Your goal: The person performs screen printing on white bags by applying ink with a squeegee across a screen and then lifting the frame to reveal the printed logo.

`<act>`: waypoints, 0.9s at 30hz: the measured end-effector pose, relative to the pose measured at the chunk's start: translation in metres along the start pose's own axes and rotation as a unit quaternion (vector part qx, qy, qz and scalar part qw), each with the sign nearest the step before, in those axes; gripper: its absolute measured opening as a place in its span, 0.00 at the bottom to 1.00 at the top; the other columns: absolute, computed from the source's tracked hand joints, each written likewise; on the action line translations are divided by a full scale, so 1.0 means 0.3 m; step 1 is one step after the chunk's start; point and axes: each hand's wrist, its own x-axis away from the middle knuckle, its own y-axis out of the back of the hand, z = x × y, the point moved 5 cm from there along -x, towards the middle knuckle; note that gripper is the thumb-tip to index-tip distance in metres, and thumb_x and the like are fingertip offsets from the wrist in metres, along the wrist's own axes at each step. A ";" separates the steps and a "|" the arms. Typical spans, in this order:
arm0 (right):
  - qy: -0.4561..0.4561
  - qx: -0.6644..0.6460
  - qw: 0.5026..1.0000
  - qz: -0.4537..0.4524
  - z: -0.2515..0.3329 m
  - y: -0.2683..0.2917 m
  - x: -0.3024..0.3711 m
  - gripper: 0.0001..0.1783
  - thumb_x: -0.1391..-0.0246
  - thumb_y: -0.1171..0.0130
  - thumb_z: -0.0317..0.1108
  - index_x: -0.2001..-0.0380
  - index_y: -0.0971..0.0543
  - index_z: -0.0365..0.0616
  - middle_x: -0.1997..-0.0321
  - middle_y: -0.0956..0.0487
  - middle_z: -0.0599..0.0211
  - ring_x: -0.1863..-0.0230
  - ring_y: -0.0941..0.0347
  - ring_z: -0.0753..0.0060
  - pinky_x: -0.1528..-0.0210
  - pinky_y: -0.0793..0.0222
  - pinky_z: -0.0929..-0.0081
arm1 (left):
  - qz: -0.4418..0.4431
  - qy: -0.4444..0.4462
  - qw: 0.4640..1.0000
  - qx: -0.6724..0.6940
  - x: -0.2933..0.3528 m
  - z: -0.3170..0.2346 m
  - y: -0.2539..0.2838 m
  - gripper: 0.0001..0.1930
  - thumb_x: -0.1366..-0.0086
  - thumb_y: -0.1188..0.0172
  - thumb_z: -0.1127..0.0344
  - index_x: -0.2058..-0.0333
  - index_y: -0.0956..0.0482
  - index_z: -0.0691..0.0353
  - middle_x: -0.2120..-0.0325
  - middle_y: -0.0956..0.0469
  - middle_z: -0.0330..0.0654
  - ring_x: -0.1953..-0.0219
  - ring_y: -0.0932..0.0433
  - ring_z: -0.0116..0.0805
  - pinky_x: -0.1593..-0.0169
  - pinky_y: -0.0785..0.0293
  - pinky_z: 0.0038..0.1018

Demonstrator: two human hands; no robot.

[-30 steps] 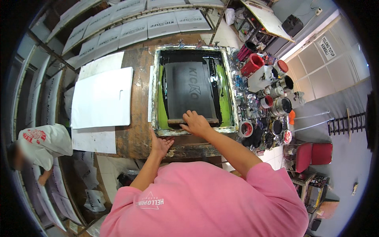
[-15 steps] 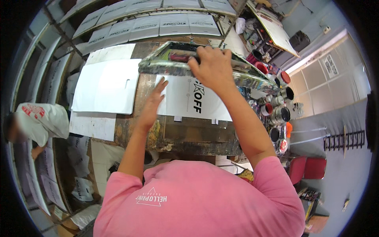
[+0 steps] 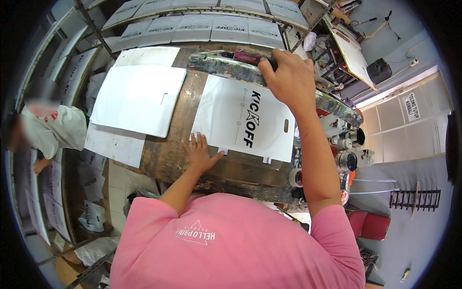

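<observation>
A white plastic bag (image 3: 219, 120) with a die-cut handle slot and bold black print lies flat on the worn table. My left hand (image 3: 199, 155) rests at its near left corner, fingers spread, fingertips on the bag's edge. Beyond the bag, a paint-stained screen-printing frame (image 3: 226, 68) is tilted up, its near side raised. My right hand (image 3: 290, 79) is closed over the raised side of this frame. Inside the frame a dark red object (image 3: 245, 57) shows in part, beside my right fingers. Small white tabs (image 3: 267, 160) stick out along the bag's near edge.
A stack of blank white bags (image 3: 137, 101) lies to the left on the table (image 3: 161, 149). Ink cans (image 3: 346, 161) crowd the right side. Racks with printed bags (image 3: 192, 30) stand behind and at left. Another person (image 3: 57, 127) works at the left rack.
The frame has swung further up and back with my right hand, uncovering the whole printed bag. My left hand has moved from the bag's left side to its near left corner.
</observation>
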 end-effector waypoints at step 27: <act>-0.009 -0.006 1.000 0.003 -0.005 -0.002 0.005 0.27 0.39 0.47 0.54 0.64 0.15 0.39 0.63 0.16 0.54 0.57 0.20 0.51 0.46 0.36 0.51 | -0.381 0.100 0.788 0.473 0.083 0.376 0.373 0.23 0.33 0.34 0.69 0.40 0.19 0.64 0.68 0.15 0.44 0.71 0.22 0.26 0.67 0.25 0.29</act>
